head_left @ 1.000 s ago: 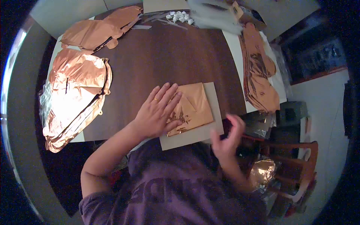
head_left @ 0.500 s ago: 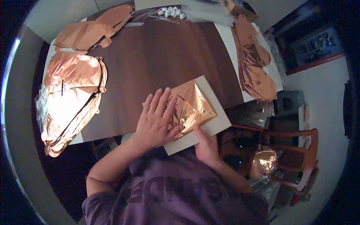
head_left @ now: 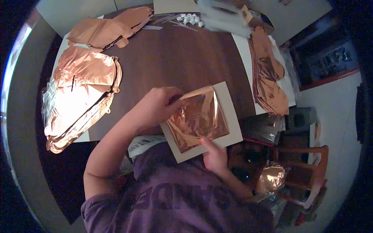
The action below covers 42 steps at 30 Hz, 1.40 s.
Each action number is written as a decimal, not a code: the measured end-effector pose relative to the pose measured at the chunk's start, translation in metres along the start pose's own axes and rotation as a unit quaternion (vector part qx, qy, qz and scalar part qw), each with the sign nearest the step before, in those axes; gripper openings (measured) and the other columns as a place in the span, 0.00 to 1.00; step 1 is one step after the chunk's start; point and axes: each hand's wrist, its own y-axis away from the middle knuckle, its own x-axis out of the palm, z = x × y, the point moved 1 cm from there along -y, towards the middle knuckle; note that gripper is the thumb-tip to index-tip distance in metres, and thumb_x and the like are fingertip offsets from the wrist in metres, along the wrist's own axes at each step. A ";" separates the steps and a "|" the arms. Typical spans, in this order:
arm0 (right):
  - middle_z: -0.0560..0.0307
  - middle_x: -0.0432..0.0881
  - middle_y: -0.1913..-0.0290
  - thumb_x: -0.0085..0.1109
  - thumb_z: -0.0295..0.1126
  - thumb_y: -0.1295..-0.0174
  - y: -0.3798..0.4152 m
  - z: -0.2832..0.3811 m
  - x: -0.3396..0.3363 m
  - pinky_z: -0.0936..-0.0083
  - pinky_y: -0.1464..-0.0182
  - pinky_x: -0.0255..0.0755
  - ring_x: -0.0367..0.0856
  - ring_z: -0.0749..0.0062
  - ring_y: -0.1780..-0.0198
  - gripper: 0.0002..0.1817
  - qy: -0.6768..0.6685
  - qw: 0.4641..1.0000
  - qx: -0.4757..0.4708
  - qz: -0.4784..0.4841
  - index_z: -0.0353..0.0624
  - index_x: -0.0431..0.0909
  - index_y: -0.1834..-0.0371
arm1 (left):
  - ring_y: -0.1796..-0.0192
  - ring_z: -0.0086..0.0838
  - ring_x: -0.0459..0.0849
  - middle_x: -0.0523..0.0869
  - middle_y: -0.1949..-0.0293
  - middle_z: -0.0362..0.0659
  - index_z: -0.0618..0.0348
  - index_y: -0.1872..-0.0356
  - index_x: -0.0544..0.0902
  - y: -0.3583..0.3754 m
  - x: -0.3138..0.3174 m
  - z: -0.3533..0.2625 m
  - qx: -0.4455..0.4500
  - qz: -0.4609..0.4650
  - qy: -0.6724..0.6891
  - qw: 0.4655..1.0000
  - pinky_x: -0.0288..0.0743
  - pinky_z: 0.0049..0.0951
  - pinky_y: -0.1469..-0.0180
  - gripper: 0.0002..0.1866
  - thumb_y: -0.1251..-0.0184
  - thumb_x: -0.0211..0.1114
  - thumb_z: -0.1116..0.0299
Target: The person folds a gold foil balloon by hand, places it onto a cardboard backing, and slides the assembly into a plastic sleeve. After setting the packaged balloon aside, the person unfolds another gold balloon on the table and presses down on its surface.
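Observation:
A pale square card (head_left: 232, 116) is tilted over the table's front edge, close to my body. On it lies a folded, shiny copper-coloured foil balloon (head_left: 204, 114). My left hand (head_left: 165, 103) is closed at the upper left corner, its fingers curled over the foil's edge and partly hidden. My right hand (head_left: 215, 155) grips the card's lower edge, with the thumb on top pressing the foil's lower edge and the other fingers hidden underneath.
Flat copper foil balloons lie in stacks at the left (head_left: 83, 89), back left (head_left: 101, 33) and right (head_left: 268, 73) of the dark table (head_left: 171, 50). Small white pieces (head_left: 190, 19) and clear plastic (head_left: 223, 19) are at the back. A wooden chair (head_left: 320, 167) holds more foil (head_left: 272, 176).
My left hand has gone from lying flat with fingers stretched out to curling at the foil's upper left edge. The card has turned slightly; my right hand still holds it.

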 end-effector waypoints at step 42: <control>0.56 0.82 0.54 0.59 0.31 0.32 -0.056 0.033 0.049 0.71 0.66 0.81 0.84 0.70 0.60 0.19 -0.330 0.912 0.235 -0.059 0.40 0.71 0.41 | 0.33 0.53 0.70 0.75 0.38 0.60 0.68 0.37 0.72 -0.011 0.046 0.018 0.125 -0.170 -0.423 0.881 0.54 0.58 0.29 0.42 0.35 0.53 0.35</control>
